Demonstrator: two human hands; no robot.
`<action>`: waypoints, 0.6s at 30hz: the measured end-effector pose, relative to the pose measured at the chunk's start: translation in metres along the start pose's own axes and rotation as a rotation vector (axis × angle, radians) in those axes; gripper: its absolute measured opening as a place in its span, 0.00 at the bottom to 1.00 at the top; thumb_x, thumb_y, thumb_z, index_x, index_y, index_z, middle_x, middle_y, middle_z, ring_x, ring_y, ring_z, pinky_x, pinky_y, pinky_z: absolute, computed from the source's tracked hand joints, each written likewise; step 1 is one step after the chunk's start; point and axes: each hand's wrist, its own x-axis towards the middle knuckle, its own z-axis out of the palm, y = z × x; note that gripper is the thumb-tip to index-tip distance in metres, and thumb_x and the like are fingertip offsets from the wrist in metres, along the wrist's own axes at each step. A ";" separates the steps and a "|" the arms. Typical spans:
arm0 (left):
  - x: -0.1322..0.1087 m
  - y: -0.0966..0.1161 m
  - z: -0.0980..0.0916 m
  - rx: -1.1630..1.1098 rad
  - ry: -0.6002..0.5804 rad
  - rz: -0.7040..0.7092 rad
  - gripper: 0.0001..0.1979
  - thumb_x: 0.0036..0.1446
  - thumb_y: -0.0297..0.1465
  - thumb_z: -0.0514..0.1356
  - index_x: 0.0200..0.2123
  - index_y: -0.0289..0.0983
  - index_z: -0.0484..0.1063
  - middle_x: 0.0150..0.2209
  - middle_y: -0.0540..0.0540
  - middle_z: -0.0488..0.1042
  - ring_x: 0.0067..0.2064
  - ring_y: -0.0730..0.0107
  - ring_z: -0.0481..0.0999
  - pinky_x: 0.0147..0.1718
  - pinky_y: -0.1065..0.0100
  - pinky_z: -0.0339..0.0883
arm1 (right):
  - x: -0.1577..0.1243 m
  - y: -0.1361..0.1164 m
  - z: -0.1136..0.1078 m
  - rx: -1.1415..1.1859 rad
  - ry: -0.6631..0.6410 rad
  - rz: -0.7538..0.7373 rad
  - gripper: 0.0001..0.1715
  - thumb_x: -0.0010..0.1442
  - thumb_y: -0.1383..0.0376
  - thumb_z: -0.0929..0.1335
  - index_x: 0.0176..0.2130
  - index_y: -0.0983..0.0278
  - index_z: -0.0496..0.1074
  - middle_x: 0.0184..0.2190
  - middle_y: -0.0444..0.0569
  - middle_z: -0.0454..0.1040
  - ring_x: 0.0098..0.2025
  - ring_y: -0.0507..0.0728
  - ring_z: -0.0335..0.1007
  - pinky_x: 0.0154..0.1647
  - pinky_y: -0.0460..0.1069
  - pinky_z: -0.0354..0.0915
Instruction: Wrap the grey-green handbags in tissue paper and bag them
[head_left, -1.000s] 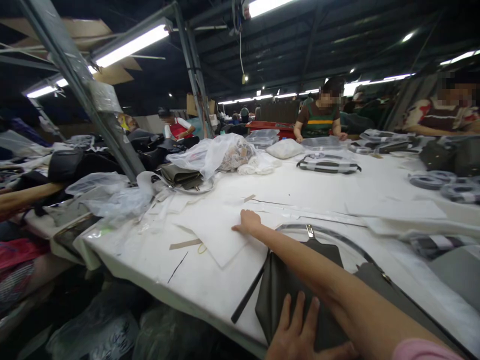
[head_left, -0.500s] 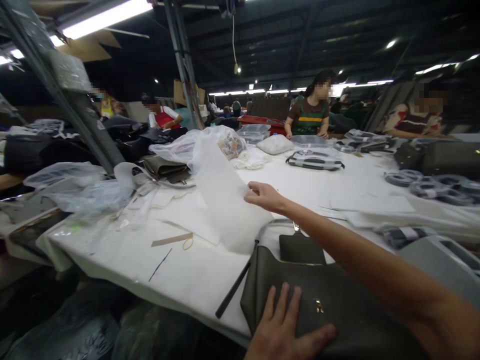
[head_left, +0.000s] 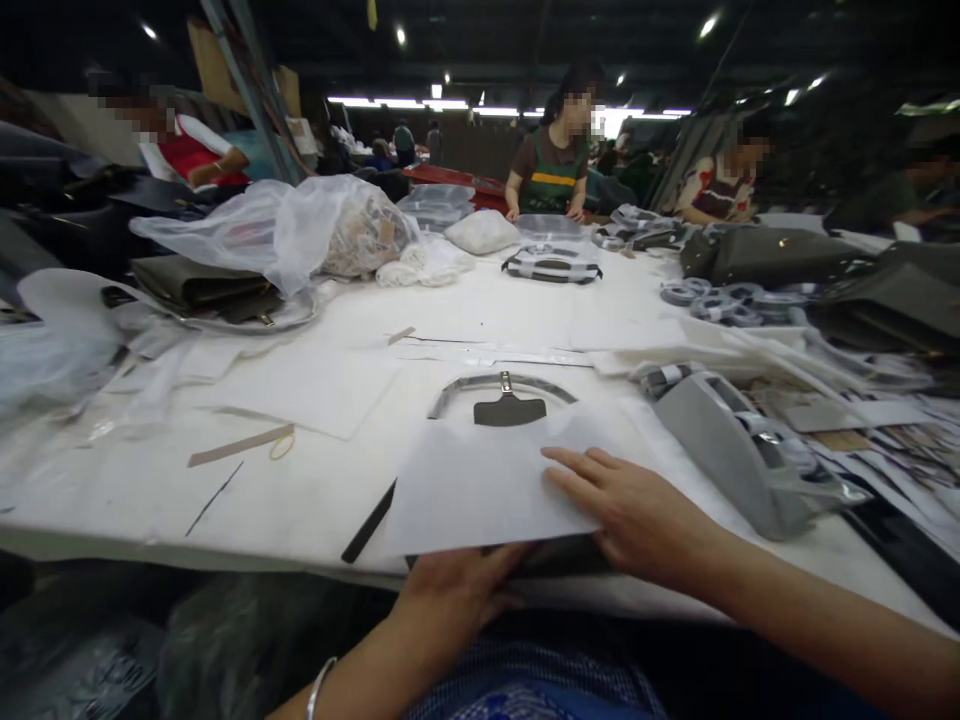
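A white sheet (head_left: 480, 490), which looks like thin paper, lies over most of a dark olive handbag (head_left: 570, 558) at the table's front edge. Beyond the sheet show the bag's wrapped handle (head_left: 457, 390) and a dark flap tab (head_left: 510, 410) with a gold-coloured clasp. My right hand (head_left: 615, 495) rests on the sheet's right part, fingers stretched out. At the near edge my left hand (head_left: 450, 590) grips the bag from the front, its fingers partly hidden beneath the sheet and bag. Left of the bag, a black strip (head_left: 367, 522) lies on the table.
A grey wrapped piece (head_left: 727, 450) stands at right. Farther back are a clear bag of scraps (head_left: 367, 230), a folded olive bag (head_left: 202, 290), wrapped handles (head_left: 551, 263) and ring-shaped rolls (head_left: 727, 300). Co-workers (head_left: 551, 165) are across the table (head_left: 315, 500).
The white sheet has come from the upper left down over the handbag. My right hand moved nearer with it; my left hand left the bag's face for its near edge. The view has turned right.
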 end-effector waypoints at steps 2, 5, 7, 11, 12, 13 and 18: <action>-0.002 -0.001 0.001 0.116 0.080 -0.007 0.29 0.60 0.48 0.60 0.63 0.49 0.63 0.58 0.45 0.73 0.60 0.51 0.68 0.61 0.48 0.61 | -0.003 -0.001 0.009 -0.011 -0.037 -0.003 0.38 0.51 0.71 0.69 0.62 0.63 0.65 0.64 0.59 0.63 0.52 0.67 0.68 0.51 0.63 0.68; -0.004 -0.001 0.003 0.215 0.147 -0.010 0.34 0.59 0.53 0.58 0.65 0.47 0.61 0.61 0.45 0.70 0.66 0.45 0.60 0.66 0.45 0.50 | -0.003 -0.002 0.011 0.011 -0.072 -0.044 0.37 0.60 0.53 0.69 0.65 0.57 0.62 0.64 0.56 0.64 0.52 0.67 0.68 0.50 0.63 0.67; -0.005 -0.002 0.004 0.207 0.098 0.003 0.35 0.60 0.51 0.59 0.67 0.49 0.55 0.63 0.46 0.67 0.67 0.45 0.59 0.67 0.44 0.50 | -0.003 -0.001 0.012 0.014 -0.089 -0.053 0.39 0.62 0.51 0.68 0.67 0.55 0.57 0.64 0.55 0.64 0.53 0.67 0.68 0.51 0.63 0.66; -0.009 -0.004 0.008 0.203 0.011 0.032 0.38 0.60 0.45 0.62 0.69 0.53 0.49 0.65 0.48 0.64 0.66 0.46 0.62 0.66 0.43 0.52 | -0.011 -0.001 0.027 0.021 -0.088 -0.062 0.43 0.61 0.62 0.68 0.70 0.53 0.51 0.69 0.51 0.56 0.68 0.71 0.50 0.65 0.70 0.47; -0.011 -0.004 0.010 0.214 0.012 0.032 0.39 0.60 0.45 0.62 0.69 0.52 0.48 0.65 0.46 0.64 0.66 0.44 0.62 0.66 0.42 0.51 | -0.013 -0.001 0.032 0.030 -0.091 -0.055 0.44 0.60 0.64 0.68 0.70 0.52 0.50 0.71 0.50 0.53 0.71 0.71 0.44 0.67 0.71 0.41; -0.013 -0.005 0.012 0.226 0.019 0.025 0.40 0.59 0.45 0.62 0.70 0.50 0.48 0.65 0.45 0.64 0.65 0.43 0.61 0.66 0.41 0.50 | -0.016 -0.002 0.037 0.043 -0.097 -0.040 0.46 0.59 0.66 0.67 0.70 0.52 0.49 0.71 0.49 0.50 0.72 0.71 0.40 0.68 0.72 0.37; -0.015 -0.006 0.013 0.270 0.034 0.047 0.40 0.58 0.46 0.63 0.69 0.48 0.51 0.65 0.43 0.64 0.63 0.42 0.66 0.65 0.42 0.53 | -0.025 -0.007 0.049 0.099 -0.117 0.041 0.51 0.55 0.69 0.66 0.71 0.51 0.45 0.73 0.47 0.45 0.72 0.70 0.37 0.69 0.71 0.33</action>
